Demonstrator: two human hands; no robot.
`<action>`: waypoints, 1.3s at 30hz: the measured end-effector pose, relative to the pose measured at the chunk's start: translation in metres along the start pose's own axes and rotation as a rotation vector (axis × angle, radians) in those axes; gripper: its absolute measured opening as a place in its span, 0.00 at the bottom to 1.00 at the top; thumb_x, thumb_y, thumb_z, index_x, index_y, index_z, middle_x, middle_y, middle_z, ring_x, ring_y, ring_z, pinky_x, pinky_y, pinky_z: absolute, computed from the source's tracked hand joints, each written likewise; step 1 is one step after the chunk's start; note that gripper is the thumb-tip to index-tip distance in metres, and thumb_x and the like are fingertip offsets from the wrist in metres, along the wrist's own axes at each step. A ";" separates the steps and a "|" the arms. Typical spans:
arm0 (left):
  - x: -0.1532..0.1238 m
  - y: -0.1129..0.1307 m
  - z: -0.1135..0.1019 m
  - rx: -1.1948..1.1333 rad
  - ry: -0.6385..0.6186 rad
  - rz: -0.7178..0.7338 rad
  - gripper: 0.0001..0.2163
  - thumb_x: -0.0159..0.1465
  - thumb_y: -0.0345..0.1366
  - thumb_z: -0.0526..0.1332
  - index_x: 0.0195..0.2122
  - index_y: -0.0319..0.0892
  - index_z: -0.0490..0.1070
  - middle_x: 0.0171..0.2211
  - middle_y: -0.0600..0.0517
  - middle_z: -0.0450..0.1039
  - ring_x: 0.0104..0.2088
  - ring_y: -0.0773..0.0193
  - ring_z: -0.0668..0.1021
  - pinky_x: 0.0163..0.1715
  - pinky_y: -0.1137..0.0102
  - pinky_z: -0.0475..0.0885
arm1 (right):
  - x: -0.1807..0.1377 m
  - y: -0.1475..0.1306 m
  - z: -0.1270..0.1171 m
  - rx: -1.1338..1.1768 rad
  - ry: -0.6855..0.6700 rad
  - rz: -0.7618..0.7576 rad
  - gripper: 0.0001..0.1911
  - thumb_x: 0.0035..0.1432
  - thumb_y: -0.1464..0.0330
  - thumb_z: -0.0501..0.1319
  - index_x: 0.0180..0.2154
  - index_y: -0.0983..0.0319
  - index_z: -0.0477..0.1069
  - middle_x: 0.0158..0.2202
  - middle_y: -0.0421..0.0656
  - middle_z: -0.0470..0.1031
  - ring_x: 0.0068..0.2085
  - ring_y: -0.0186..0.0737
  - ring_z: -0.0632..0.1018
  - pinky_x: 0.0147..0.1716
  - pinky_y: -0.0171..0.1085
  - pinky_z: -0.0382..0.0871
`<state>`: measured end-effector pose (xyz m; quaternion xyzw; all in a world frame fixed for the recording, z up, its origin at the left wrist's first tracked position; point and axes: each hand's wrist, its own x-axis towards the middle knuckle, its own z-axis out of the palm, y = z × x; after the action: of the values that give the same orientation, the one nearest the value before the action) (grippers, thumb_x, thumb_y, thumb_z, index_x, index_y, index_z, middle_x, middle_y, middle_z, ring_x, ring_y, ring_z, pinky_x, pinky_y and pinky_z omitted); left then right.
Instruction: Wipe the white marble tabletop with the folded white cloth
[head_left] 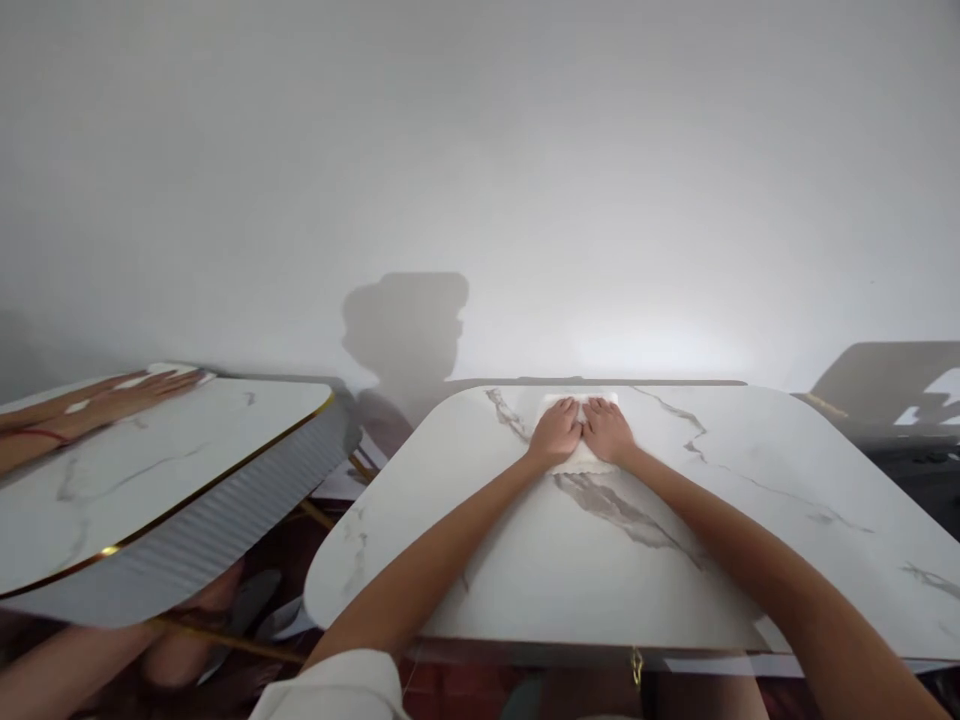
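Note:
Both of my hands rest side by side on a folded white cloth (pixel 587 462) near the far edge of the white marble-patterned table (pixel 525 580). My left hand (pixel 556 430) lies palm down on the cloth's left part. Beside it, my right hand (pixel 606 430) presses on the right part, the thumbs meeting or almost meeting. The fingers of each hand point away from me and lie over the cloth, not wrapped round it. Whatever is under the palms is hidden. My arms stretch straight out across the tabletop.
On the left is a second marble-patterned table (pixel 187 470) with a gold rim and ribbed side. Another person's hands (pixel 142 395) lie on it over something white. A pale wall (pixel 600 200) stands behind both tables. A small gold chain (pixel 637 665) hangs at my table's near edge.

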<state>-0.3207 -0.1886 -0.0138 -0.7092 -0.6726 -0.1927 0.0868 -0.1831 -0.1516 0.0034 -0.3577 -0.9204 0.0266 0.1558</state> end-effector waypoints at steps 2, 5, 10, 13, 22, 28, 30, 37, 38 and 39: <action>0.015 -0.020 0.006 0.029 0.010 -0.006 0.19 0.64 0.29 0.48 0.56 0.35 0.65 0.58 0.40 0.66 0.60 0.54 0.66 0.61 0.59 0.61 | 0.026 0.002 0.006 0.026 -0.003 -0.010 0.23 0.65 0.71 0.46 0.59 0.71 0.62 0.63 0.54 0.61 0.64 0.48 0.59 0.61 0.44 0.49; 0.038 -0.038 0.016 0.081 0.041 -0.015 0.18 0.65 0.29 0.48 0.55 0.34 0.65 0.58 0.39 0.65 0.60 0.54 0.66 0.61 0.60 0.60 | 0.058 0.012 0.015 0.052 0.019 -0.017 0.23 0.64 0.71 0.47 0.58 0.70 0.63 0.62 0.53 0.62 0.63 0.46 0.60 0.61 0.44 0.49; 0.073 -0.038 0.024 0.168 0.053 -0.040 0.15 0.65 0.28 0.48 0.49 0.36 0.68 0.52 0.41 0.71 0.55 0.55 0.71 0.56 0.61 0.64 | 0.091 0.035 0.021 0.054 0.053 -0.002 0.20 0.63 0.73 0.48 0.53 0.66 0.67 0.58 0.50 0.68 0.59 0.44 0.65 0.58 0.42 0.54; 0.084 -0.030 0.023 0.193 0.034 -0.037 0.12 0.65 0.28 0.49 0.43 0.37 0.70 0.44 0.43 0.74 0.50 0.56 0.74 0.52 0.62 0.66 | 0.096 0.045 0.021 0.038 0.049 0.022 0.18 0.64 0.74 0.46 0.50 0.65 0.69 0.54 0.49 0.72 0.57 0.43 0.68 0.56 0.41 0.57; 0.076 0.019 0.034 0.102 0.056 0.012 0.17 0.65 0.29 0.49 0.54 0.31 0.64 0.56 0.36 0.67 0.58 0.53 0.68 0.57 0.60 0.62 | 0.044 0.067 0.007 0.009 0.087 0.087 0.22 0.64 0.73 0.46 0.56 0.67 0.66 0.60 0.51 0.66 0.61 0.47 0.62 0.59 0.44 0.53; 0.039 0.038 0.028 0.091 -0.005 0.132 0.20 0.66 0.31 0.46 0.58 0.30 0.61 0.60 0.36 0.62 0.62 0.53 0.64 0.61 0.59 0.59 | -0.010 0.048 -0.002 -0.019 0.063 0.158 0.25 0.64 0.72 0.45 0.60 0.72 0.61 0.63 0.55 0.60 0.64 0.50 0.59 0.60 0.48 0.51; 0.017 0.038 0.022 0.088 -0.004 0.157 0.21 0.65 0.31 0.46 0.58 0.29 0.61 0.61 0.35 0.62 0.62 0.53 0.64 0.61 0.57 0.59 | -0.029 0.031 -0.005 -0.030 0.052 0.151 0.25 0.65 0.71 0.45 0.61 0.73 0.60 0.64 0.55 0.59 0.65 0.51 0.58 0.61 0.48 0.50; -0.085 0.047 -0.009 0.030 0.008 0.144 0.23 0.65 0.33 0.45 0.60 0.29 0.60 0.61 0.34 0.61 0.63 0.50 0.62 0.62 0.52 0.58 | -0.103 -0.038 -0.017 -0.054 0.025 0.054 0.26 0.64 0.72 0.46 0.61 0.75 0.59 0.63 0.57 0.59 0.65 0.54 0.58 0.61 0.50 0.51; -0.099 0.051 -0.015 0.018 0.001 0.122 0.24 0.65 0.34 0.45 0.60 0.29 0.60 0.62 0.35 0.60 0.64 0.50 0.61 0.63 0.52 0.57 | -0.114 -0.046 -0.018 -0.057 0.030 0.033 0.26 0.64 0.72 0.47 0.61 0.74 0.59 0.63 0.57 0.59 0.65 0.54 0.58 0.61 0.51 0.51; -0.112 0.057 -0.020 0.005 -0.014 0.087 0.24 0.65 0.34 0.44 0.61 0.29 0.59 0.63 0.36 0.59 0.64 0.50 0.60 0.63 0.52 0.56 | -0.126 -0.052 -0.020 -0.059 0.039 0.010 0.26 0.64 0.72 0.47 0.61 0.74 0.60 0.63 0.57 0.59 0.65 0.54 0.58 0.61 0.51 0.51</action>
<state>-0.2701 -0.3044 -0.0313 -0.7390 -0.6421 -0.1821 0.0921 -0.1230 -0.2754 -0.0034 -0.3670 -0.9158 -0.0066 0.1631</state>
